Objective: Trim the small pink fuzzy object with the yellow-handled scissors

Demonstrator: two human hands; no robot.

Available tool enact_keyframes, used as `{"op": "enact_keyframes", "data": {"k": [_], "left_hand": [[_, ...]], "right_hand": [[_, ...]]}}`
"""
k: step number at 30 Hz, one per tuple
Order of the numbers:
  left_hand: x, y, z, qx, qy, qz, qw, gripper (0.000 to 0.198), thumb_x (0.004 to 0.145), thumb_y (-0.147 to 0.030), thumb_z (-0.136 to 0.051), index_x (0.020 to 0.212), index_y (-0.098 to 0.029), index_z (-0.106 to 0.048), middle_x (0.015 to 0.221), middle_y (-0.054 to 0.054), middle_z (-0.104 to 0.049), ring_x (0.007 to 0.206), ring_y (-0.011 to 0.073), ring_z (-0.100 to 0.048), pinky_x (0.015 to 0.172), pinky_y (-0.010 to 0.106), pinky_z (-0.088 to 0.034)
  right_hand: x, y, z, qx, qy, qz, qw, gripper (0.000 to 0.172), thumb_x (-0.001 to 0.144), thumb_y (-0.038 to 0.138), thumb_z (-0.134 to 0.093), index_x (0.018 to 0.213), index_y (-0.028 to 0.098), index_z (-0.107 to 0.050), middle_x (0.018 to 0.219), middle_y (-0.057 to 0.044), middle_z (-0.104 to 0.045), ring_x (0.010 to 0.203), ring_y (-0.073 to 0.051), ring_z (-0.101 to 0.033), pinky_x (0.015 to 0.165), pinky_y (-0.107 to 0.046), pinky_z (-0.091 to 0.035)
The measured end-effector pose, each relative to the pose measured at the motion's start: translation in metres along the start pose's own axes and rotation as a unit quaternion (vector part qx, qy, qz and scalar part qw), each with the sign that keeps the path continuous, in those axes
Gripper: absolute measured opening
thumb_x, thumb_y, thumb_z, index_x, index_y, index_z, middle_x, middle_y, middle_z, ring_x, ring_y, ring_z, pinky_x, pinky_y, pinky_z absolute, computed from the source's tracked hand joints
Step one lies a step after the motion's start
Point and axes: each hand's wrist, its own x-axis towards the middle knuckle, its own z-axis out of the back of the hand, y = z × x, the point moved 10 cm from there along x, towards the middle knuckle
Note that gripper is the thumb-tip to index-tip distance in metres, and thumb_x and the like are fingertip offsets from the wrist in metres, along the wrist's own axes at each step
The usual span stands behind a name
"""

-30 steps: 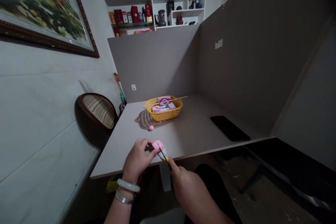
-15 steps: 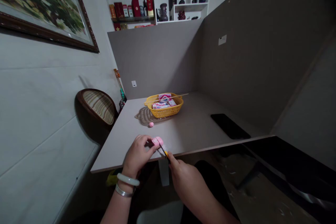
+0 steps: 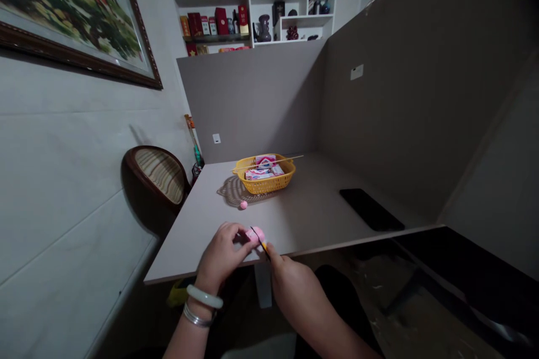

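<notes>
Near the table's front edge, my left hand [image 3: 225, 248] closes its thumb and fingers on the left side of a pink lump [image 3: 257, 233], which looks like modelling clay. A slim knife [image 3: 265, 249], dark with a yellow part on its handle, is gripped in my right hand [image 3: 290, 277]. Its thin dark blade lies across the top of the lump; how deep it goes I cannot tell. Just beyond my left hand a small pink ball [image 3: 243, 205] rests on the table [image 3: 193, 235].
Farther back stands a yellow plastic basket [image 3: 269, 186] holding pink-and-white packets [image 3: 261, 173], with a thin stick [image 3: 297, 157] across its rim. A flat black device [image 3: 371, 210] lies at the right. Grey partitions [image 3: 261, 101] border the table's back and right; a rounded wooden-framed chair back [image 3: 155, 179] is at left.
The whole view has tilted slightly, so everything sits a little lower. The knife stands a bit steeper, its blade still across the pink lump, and my left hand keeps its hold.
</notes>
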Motion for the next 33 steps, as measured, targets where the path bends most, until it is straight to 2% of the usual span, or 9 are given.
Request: {"op": "enact_keyframes", "data": {"k": [4,10,17,24,30,33], "left_hand": [[0.0,0.005,0.0,0.012,-0.005,0.011,1.0,0.027,0.084,-0.047,-0.063,0.09,-0.021,-0.066,0.092,0.005,-0.066,0.09,0.0208,-0.062,0.082,0.035,-0.05],[0.0,0.003,-0.001,0.01,0.001,0.003,1.0,0.026,0.084,-0.046,-0.064,0.092,-0.021,-0.064,0.095,0.006,-0.066,0.091,0.0217,-0.061,0.084,0.037,-0.051],[-0.001,0.001,0.0,0.013,0.0,0.001,1.0,0.023,0.086,-0.042,-0.063,0.093,-0.021,-0.065,0.095,0.006,-0.066,0.091,0.0211,-0.062,0.084,0.036,-0.051],[0.0,0.001,0.003,0.011,-0.016,0.004,1.0,0.027,0.082,-0.046,-0.067,0.093,-0.022,-0.067,0.094,0.005,-0.067,0.09,0.02,-0.064,0.082,0.033,-0.052],[0.001,0.005,0.001,-0.001,-0.009,0.006,1.0,0.028,0.083,-0.047,-0.065,0.092,-0.021,-0.067,0.093,0.006,-0.067,0.088,0.0199,-0.064,0.082,0.034,-0.053],[0.001,0.006,0.002,0.0,-0.011,0.009,1.0,0.027,0.083,-0.047,-0.065,0.091,-0.021,-0.067,0.093,0.006,-0.067,0.089,0.0203,-0.064,0.082,0.034,-0.053]], "right_hand": [[0.006,0.003,-0.001,0.009,0.008,0.003,1.0,0.065,0.085,-0.001,-0.036,0.148,0.013,-0.039,0.1,-0.014,-0.073,0.083,-0.022,-0.072,0.064,-0.025,-0.048],[-0.016,-0.008,-0.01,0.001,0.016,-0.001,1.0,0.055,0.094,0.008,-0.033,0.147,0.015,-0.043,0.095,-0.012,-0.073,0.078,-0.024,-0.072,0.06,-0.027,-0.048],[0.007,0.003,0.0,0.02,0.003,-0.002,1.0,0.065,0.085,0.0,-0.037,0.148,0.014,-0.039,0.103,-0.014,-0.073,0.086,-0.02,-0.071,0.067,-0.022,-0.047],[-0.006,-0.006,-0.011,0.005,0.022,-0.01,1.0,0.06,0.09,0.003,-0.034,0.149,0.015,-0.039,0.1,-0.012,-0.073,0.083,-0.023,-0.072,0.065,-0.027,-0.049],[0.005,0.002,0.004,0.013,-0.006,0.011,1.0,0.062,0.087,0.001,-0.037,0.147,0.013,-0.04,0.097,-0.013,-0.073,0.082,-0.022,-0.071,0.065,-0.024,-0.048],[0.007,0.005,0.004,0.013,0.002,0.005,1.0,0.065,0.084,-0.001,-0.039,0.148,0.012,-0.039,0.098,-0.015,-0.073,0.083,-0.021,-0.072,0.065,-0.023,-0.048]]}}
